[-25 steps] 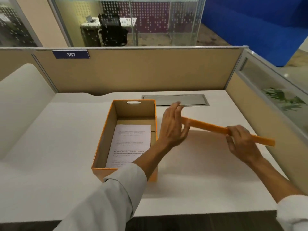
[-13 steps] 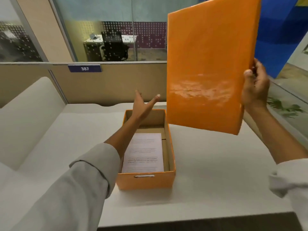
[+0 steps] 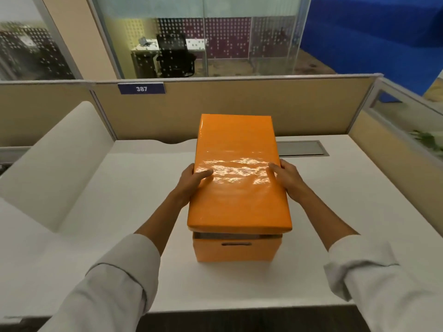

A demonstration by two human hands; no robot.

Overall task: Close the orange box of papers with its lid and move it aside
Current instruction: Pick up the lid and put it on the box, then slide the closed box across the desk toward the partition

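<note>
The orange box (image 3: 237,251) stands in the middle of the white desk (image 3: 124,200), its near end with a slot handle facing me. The glossy orange lid (image 3: 237,188) lies over the box, with a thin dark gap showing under its near edge. My left hand (image 3: 191,180) grips the lid's left side, thumb on top. My right hand (image 3: 287,178) grips its right side the same way. The papers inside are hidden by the lid.
Beige partition walls (image 3: 215,109) close off the desk at the back and right. A grey cable hatch (image 3: 302,148) is set into the desk behind the box. A white curved panel (image 3: 55,161) rises at the left.
The lid, held upright in the air by my right hand, has come down flat over the box. My left hand has moved from above the box onto the lid's left side.
</note>
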